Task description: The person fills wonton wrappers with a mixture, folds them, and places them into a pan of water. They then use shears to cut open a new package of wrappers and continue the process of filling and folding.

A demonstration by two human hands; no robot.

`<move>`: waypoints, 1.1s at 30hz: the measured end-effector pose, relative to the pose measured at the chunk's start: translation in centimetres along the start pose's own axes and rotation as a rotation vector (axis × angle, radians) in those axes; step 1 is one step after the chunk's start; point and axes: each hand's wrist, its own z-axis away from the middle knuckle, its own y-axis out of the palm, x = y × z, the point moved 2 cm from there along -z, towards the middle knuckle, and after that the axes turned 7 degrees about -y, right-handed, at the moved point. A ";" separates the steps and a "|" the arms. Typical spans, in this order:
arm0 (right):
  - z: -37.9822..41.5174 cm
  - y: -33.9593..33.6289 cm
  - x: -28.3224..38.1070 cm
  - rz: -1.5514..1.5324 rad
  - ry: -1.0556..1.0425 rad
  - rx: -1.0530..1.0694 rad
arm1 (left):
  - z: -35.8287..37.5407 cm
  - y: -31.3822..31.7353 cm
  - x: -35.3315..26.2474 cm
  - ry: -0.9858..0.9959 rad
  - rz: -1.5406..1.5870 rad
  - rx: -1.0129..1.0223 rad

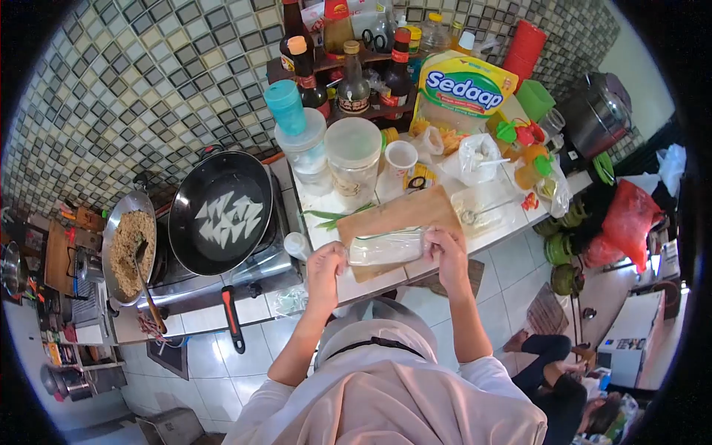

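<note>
A flat, clear plastic bag (386,247) with a green line along its upper edge is stretched between my hands above the wooden cutting board (404,211). My left hand (326,271) pinches its left end, and my right hand (447,258) grips the right end. Whether anything lies inside the bag is hard to make out. Long green leaves (330,218) stick out at the board's left side. On the stove to the left, a black frying pan (190,256) holds several pale triangular pieces in liquid.
A wok (111,285) of brown grainy food with a spatula (150,297) stands far left. The pan's handle (232,319) juts past the counter edge. Jars (353,156), bottles (354,93) and a Sedaap pouch (463,93) line the back. A person (549,371) sits low at right.
</note>
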 end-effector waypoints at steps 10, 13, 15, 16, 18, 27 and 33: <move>-4.0 -3.5 -0.2 0.442 -0.332 0.331 | -3.1 1.1 0.2 0.634 -0.800 -0.223; -4.4 -3.2 0.5 0.665 -0.445 0.456 | -2.6 2.1 -0.7 0.776 -0.982 -0.288; -5.3 -3.1 0.4 0.724 -0.544 0.505 | -2.5 2.2 -0.5 0.758 -1.010 -0.337; -5.8 -3.4 0.1 0.718 -0.545 0.523 | -2.6 2.2 -0.4 0.755 -1.012 -0.356; -6.7 -3.5 -0.1 0.678 -0.473 0.564 | -2.7 2.2 -0.4 0.789 -1.034 -0.357; -9.4 -2.0 1.0 0.719 -0.556 0.780 | -2.8 3.8 -1.3 0.756 -0.934 -0.394; -9.6 -3.1 0.7 0.620 -0.466 0.785 | -2.6 3.6 -1.0 0.692 -1.054 -0.209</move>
